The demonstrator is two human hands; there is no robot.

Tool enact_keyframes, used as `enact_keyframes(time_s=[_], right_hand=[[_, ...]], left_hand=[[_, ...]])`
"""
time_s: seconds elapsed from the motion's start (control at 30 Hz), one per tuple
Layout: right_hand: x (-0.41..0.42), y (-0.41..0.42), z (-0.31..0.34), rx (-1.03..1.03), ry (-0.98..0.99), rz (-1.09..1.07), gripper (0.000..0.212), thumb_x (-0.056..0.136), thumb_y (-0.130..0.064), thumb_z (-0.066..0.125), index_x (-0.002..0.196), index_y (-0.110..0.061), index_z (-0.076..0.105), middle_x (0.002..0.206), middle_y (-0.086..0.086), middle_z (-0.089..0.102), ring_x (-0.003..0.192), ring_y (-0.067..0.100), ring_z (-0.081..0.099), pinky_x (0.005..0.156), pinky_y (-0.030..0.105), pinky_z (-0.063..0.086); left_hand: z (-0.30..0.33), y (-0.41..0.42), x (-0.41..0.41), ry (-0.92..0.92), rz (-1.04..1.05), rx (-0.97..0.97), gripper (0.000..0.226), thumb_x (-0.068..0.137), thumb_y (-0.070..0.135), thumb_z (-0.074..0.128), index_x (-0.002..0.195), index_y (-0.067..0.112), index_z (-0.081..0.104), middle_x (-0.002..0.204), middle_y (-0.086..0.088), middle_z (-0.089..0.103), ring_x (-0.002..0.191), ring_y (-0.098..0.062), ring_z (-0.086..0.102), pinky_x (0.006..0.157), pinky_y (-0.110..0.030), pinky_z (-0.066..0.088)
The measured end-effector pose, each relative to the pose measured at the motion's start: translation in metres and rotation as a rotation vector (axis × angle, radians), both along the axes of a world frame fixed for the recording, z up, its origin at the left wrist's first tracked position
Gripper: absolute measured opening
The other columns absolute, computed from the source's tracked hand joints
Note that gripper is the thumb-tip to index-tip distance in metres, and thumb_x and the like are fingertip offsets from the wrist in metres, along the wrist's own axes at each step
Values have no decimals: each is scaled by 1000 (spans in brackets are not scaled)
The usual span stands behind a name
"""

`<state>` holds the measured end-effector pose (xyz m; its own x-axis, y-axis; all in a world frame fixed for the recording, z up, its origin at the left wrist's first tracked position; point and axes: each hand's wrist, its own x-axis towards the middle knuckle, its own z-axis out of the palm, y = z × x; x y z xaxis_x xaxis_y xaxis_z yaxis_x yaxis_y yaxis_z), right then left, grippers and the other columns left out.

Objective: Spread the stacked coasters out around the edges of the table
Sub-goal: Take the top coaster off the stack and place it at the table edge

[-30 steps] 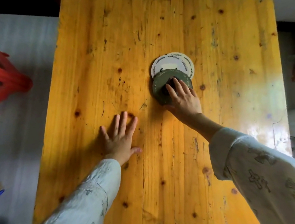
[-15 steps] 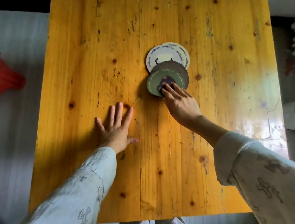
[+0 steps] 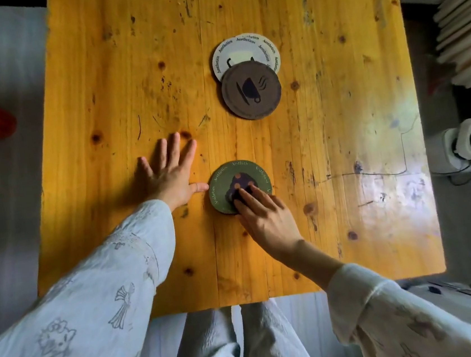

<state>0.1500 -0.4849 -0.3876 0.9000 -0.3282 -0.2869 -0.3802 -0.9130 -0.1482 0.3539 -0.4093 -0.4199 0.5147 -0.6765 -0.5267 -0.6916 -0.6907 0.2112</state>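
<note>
Green coaster (image 3: 229, 183) — flat under right hand (image 3: 265, 214) fingertips (image 3: 245, 196), beside left hand (image 3: 169, 175)

The right hand (image 3: 265, 219) has dragged the green coaster (image 3: 230, 186) off the stack toward six o'clock, so it now lies beside the left hand's thumb. That move uncovered a brown coaster (image 3: 251, 90) with a cup design, topping the remaining stack.
</note>
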Motion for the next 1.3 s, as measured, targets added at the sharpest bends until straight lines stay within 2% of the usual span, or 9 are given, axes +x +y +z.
enact_keyframes(time_s=[0.2, 0.37, 0.47, 0.57, 0.67, 0.87, 1.0, 1.13, 1.3], right_hand=[[3, -7, -2, 126, 40, 15, 44, 94, -34, 42, 131, -12, 48, 142, 13, 47, 129, 33, 44, 101, 47, 41], [31, -41, -5, 131, -2, -85, 51, 94, -23, 47, 141, -15, 32, 152, 11, 31, 139, 31, 29, 108, 47, 32], [49, -50, -6, 155, 60, -92, 63, 91, -21, 53, 145, -14, 22, 153, 10, 29, 139, 31, 26, 108, 45, 35], [54, -47, -3, 150, 55, -117, 55, 90, -20, 55, 140, -10, 34, 142, 14, 41, 125, 32, 39, 98, 42, 46], [42, -38, -3, 143, 56, -167, 52, 89, -22, 56, 137, -9, 39, 136, 15, 42, 119, 32, 41, 97, 42, 46], [7, -10, -1, 218, -4, -458, 42, 92, -13, 47, 133, -8, 43, 126, 19, 47, 113, 35, 45, 95, 43, 48], [-18, 3, 4, 347, -17, -642, 32, 94, -16, 43, 122, -5, 55, 118, 20, 52, 110, 36, 50, 88, 46, 50], [-23, 1, 4, 275, 52, -632, 29, 93, -11, 39, 102, 1, 63, 109, 22, 59, 103, 36, 52, 85, 41, 46], [-7, -2, 6, 416, 0, -608, 39, 95, -11, 34, 130, -17, 51, 122, 20, 50, 114, 38, 47, 95, 45, 44]], left_hand=[[1, 21, -48, 29, 155, -308, 56, 90, 17, 44, 141, 22, 21, 157, -4, 0, 143, -23, -8, 115, -52, -5], [14, 44, -87, 97, 293, -441, 43, 89, 2, 39, 132, 7, 40, 150, -11, 24, 140, -29, 18, 114, -49, 22], [20, 53, -110, 78, 326, -398, 50, 86, 0, 42, 135, 9, 36, 147, -13, 27, 136, -33, 21, 111, -46, 28], [20, 56, -121, 16, 285, -351, 55, 87, 6, 42, 139, 14, 29, 148, -11, 22, 131, -28, 22, 108, -38, 29], [21, 54, -123, 23, 279, -315, 59, 84, 6, 46, 139, 13, 27, 149, -10, 18, 130, -29, 19, 108, -40, 29], [21, 41, -120, 39, 263, -253, 65, 77, 7, 52, 137, 19, 30, 147, -10, 19, 130, -32, 19, 109, -48, 20], [25, 39, -116, 106, 265, -274, 56, 80, 5, 48, 134, 17, 38, 139, -11, 31, 125, -31, 26, 105, -47, 30], [31, 48, -120, 261, 617, -324, 47, 83, 0, 43, 128, 14, 42, 134, -14, 34, 126, -31, 31, 104, -46, 35], [31, 57, -140, 596, 974, -177, 50, 87, 4, 41, 132, 21, 27, 145, -13, 26, 131, -32, 31, 105, -47, 34]])
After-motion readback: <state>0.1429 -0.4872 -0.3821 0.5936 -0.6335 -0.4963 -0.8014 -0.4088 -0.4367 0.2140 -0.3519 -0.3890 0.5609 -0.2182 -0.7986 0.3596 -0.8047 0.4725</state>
